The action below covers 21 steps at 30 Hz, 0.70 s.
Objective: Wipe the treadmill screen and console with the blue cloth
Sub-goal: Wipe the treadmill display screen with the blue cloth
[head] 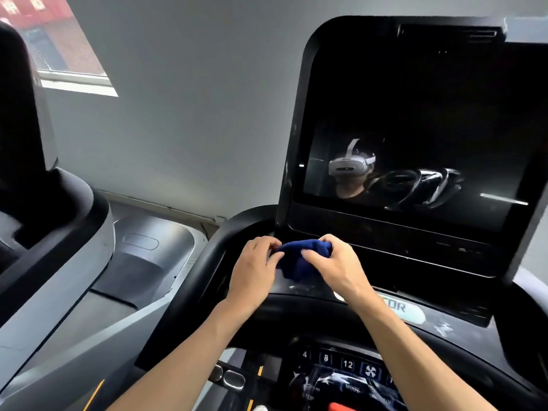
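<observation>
Head view, read left to right. At far left, the dark upright and grey moulded shell of a neighbouring treadmill (59,232); above it, a window (59,46) giving onto a red brick wall; behind both machines, a plain grey wall (192,99). Left hand (255,271): fingers curled, pinching the left edge of the blue cloth (302,256) between thumb and fingertips; forearm rising from the lower edge of the picture. The blue cloth: dark blue, bunched into a wad, held between the two hands just above the glossy black ledge of the console (385,336), directly below the lower left corner of the treadmill screen (415,114); whether the wad touches the ledge cannot be told. Right hand (335,268): fingers curled over the top right of the cloth, thumb pressed against its front, so both hands grasp the same wad. The treadmill screen: dark, unlit, tilted back in a black bezel; its glass reflects a person wearing a white headset. Lower centre, between the forearms: the keypad (347,366) with keys marked 4, 8 and 12 and a fan symbol, smeared with pale streaks; left of it, two metal grip sensors (228,378); at the bottom edge, a red stop clip (341,407), partly cut off.
</observation>
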Tool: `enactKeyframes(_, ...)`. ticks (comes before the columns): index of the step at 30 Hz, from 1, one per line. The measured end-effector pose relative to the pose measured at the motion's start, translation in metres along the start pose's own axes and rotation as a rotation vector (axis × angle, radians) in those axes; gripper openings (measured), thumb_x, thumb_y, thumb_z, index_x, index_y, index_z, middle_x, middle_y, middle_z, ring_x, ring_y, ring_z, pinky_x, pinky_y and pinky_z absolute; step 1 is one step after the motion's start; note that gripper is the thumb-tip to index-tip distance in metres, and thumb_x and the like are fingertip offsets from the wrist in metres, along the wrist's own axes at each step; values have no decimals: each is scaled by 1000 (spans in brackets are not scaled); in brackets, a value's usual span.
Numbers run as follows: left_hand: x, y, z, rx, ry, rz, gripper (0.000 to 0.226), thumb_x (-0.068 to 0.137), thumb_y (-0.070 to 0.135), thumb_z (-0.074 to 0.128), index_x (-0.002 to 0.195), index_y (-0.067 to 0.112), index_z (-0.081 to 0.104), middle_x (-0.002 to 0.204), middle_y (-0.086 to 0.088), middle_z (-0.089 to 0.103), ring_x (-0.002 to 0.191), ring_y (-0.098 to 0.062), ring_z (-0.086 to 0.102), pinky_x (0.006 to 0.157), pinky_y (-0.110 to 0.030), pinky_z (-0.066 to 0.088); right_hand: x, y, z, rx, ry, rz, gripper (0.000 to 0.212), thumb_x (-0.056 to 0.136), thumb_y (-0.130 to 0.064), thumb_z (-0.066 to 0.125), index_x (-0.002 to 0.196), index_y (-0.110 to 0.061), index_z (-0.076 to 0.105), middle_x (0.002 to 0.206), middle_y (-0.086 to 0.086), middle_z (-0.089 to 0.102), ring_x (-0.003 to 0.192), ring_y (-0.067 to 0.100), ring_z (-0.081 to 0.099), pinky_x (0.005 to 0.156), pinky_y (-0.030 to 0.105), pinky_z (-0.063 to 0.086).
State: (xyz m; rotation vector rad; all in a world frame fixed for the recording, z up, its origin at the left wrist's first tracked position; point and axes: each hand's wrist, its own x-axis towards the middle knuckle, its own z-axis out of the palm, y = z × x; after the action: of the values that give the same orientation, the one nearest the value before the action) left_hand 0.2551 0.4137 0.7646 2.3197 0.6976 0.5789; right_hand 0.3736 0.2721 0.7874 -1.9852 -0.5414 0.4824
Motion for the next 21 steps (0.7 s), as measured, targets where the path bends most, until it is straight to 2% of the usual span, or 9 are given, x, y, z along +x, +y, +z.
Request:
enactKeyframes(2,13,-14,-2,-45,29,9,18,95,12,67,113,14,67,111,3,64,104,-17,61,94,-34,50,3,-14,9,5,232,-25,22,88,-30,72,79,-21,54,66,-5,62,59,4,55,53,16,41)
enactKeyframes(4,24,-26,-6,-85,11,19,21,96,9,64,116,13,66,115,3,63,106,-15,61,94,-36,52,7,-29,20,34,419,-177,21,90,-22,72,83,-16,53,70,-6,61,63,1,56,57,13,42)
enactKeyframes(6,34,-36,-7,-109,-47,30,26,97,7,59,122,13,64,123,2,62,111,-14,60,96,-30,50,23,-32,37,-142,564,-411,17,88,-11,74,94,-11,58,95,-1,68,87,3,63,74,18,50)
enactKeyframes(7,38,-40,-7,-118,-81,30,29,98,6,57,126,13,62,127,2,61,114,-13,59,97,-24,46,34,-26,48,-287,591,-514,20,85,-5,74,99,-8,59,113,4,68,106,13,64,85,24,53)
enactKeyframes(9,47,-50,-5,-121,-130,28,33,99,6,54,131,15,60,133,3,58,118,-9,55,96,-14,37,54,-6,71,-584,514,-612,27,77,3,74,98,-5,60,136,13,61,131,28,55,93,36,52)
enactKeyframes(12,59,-63,0,-118,-186,35,34,101,7,51,133,19,57,136,7,54,121,-6,52,99,-13,35,61,32,97,-849,351,-603,31,78,8,69,104,-7,60,149,16,50,137,34,49,82,39,54)
enactKeyframes(14,66,-69,1,-127,-218,49,35,101,7,49,133,21,56,137,8,53,121,-7,52,102,-20,41,56,49,100,-916,291,-604,43,83,9,62,123,-6,60,156,15,43,140,34,45,85,38,54)
enactKeyframes(17,76,-76,3,-128,-238,68,37,101,7,49,135,20,55,138,6,53,123,-9,52,107,-28,43,52,56,92,-1004,252,-616,64,89,8,41,151,-8,42,160,14,36,145,31,40,96,37,54)
enactKeyframes(21,85,-73,6,-142,-262,116,40,100,6,50,138,20,53,141,7,51,125,-8,53,107,-25,43,64,39,91,-1017,334,-518,62,95,6,47,154,-5,35,161,13,34,146,29,38,100,39,53)
